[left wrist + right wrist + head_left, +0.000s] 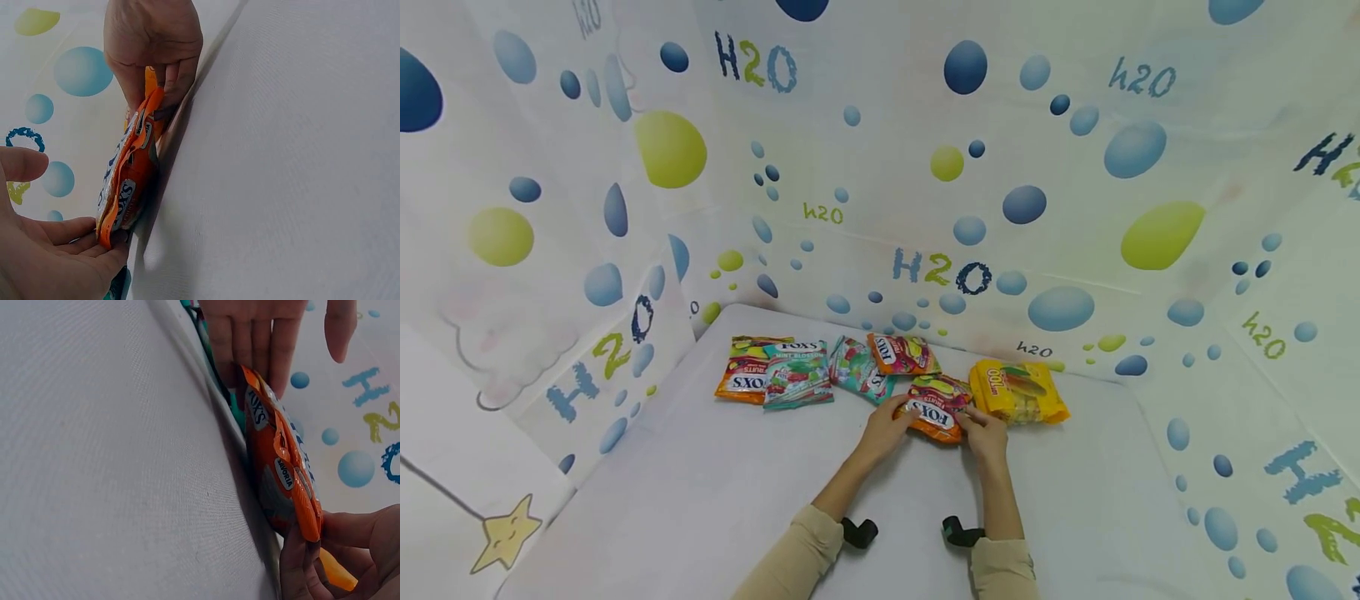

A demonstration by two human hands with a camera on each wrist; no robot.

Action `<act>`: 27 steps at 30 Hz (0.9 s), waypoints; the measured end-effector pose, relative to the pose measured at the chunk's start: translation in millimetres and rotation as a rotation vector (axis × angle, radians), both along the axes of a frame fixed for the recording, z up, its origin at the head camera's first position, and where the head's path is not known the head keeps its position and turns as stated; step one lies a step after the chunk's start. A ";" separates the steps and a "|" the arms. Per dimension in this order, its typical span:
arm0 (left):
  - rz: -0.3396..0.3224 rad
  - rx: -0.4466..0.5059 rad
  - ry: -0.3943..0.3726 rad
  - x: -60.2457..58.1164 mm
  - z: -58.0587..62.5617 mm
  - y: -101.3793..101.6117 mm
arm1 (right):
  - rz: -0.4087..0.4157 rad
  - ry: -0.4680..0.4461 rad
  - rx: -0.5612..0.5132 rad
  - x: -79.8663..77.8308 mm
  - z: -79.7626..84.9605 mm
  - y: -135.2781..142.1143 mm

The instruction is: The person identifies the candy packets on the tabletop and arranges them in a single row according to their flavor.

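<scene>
An orange and red Fox's fruits candy bag (936, 410) lies between my two hands near the middle of the white table, its glossy side seam facing me in the wrist views. My right hand (356, 550) pinches the bag's right end between thumb and fingers. At the opposite end, the straight fingers of my left hand (59, 259) touch the edge, while the left thumb stands apart from it. Just behind are a green Fox's bag (850, 367) and another orange Fox's bag (904, 355) that overlaps it. Close beside my right hand sits a yellow bag (1017, 390).
Farther left, a Fox's fruits bag (739, 371) is partly covered by a green Fox's Mint Blossom bag (799, 379). Behind the table (700, 508) rises a white wall cover (880, 167) with printed bubbles and H2O lettering. Black wrist mounts (859, 533) are on both forearms.
</scene>
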State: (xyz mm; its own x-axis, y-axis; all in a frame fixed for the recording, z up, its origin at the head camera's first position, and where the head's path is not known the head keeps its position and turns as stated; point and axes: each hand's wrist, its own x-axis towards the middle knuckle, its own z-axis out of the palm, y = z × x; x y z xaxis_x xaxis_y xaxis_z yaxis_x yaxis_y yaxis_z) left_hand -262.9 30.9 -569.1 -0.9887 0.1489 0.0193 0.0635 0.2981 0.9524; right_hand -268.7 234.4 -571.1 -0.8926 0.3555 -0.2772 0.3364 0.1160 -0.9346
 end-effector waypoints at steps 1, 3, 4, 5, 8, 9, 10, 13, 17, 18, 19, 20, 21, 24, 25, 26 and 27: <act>0.004 0.005 -0.003 0.2 0.0 -0.1 | 0.000 -0.001 0.000 0.3 0.5 -0.3; 0.009 0.012 -0.009 0.6 -0.3 -0.2 | 0.002 0.001 -0.001 0.9 1.1 -0.7; 0.012 0.014 -0.010 0.9 -0.6 -0.2 | 0.004 0.004 0.000 1.0 1.2 -1.0; 0.014 0.016 -0.012 1.3 -0.9 -0.3 | 0.006 0.006 0.001 1.2 1.1 -1.1; 0.012 0.023 -0.022 1.8 -1.5 -0.7 | 0.012 0.012 0.009 1.1 1.0 -1.2; 0.009 0.023 -0.021 1.8 -1.6 -1.1 | 0.013 0.013 0.011 0.9 0.9 -1.0; 0.006 0.024 -0.022 2.1 -1.4 -1.5 | 0.013 0.012 0.012 0.8 0.9 -0.8; -0.010 0.030 -0.027 2.8 -0.4 -3.4 | 0.016 0.007 0.018 0.4 1.0 -0.3; -0.024 0.042 -0.035 6.3 1.3 -5.5 | 0.019 0.001 0.017 1.0 0.5 -0.5; -0.025 0.045 -0.038 7.3 1.6 -5.7 | 0.021 0.001 0.018 1.3 0.4 -0.6; -0.025 0.046 -0.037 8.2 1.7 -5.9 | 0.019 0.000 0.016 1.6 0.4 -0.9; -0.026 0.048 -0.032 9.1 1.9 -6.3 | 0.022 0.000 0.018 1.9 -0.1 -0.9; -0.026 0.049 -0.031 10.1 2.1 -6.6 | 0.020 -0.001 0.016 2.2 -0.1 -1.3; -0.022 0.050 -0.025 13.5 2.5 -8.0 | 0.027 0.009 0.017 3.7 0.7 -2.7; -0.018 0.054 -0.024 14.5 2.8 -8.6 | 0.029 0.013 0.018 4.2 1.2 -3.5; -0.015 0.056 -0.019 15.5 2.9 -9.3 | 0.031 0.016 0.018 4.8 1.7 -4.3; -0.011 0.056 -0.017 16.3 3.1 -9.9 | 0.033 0.020 0.018 5.4 2.8 -5.4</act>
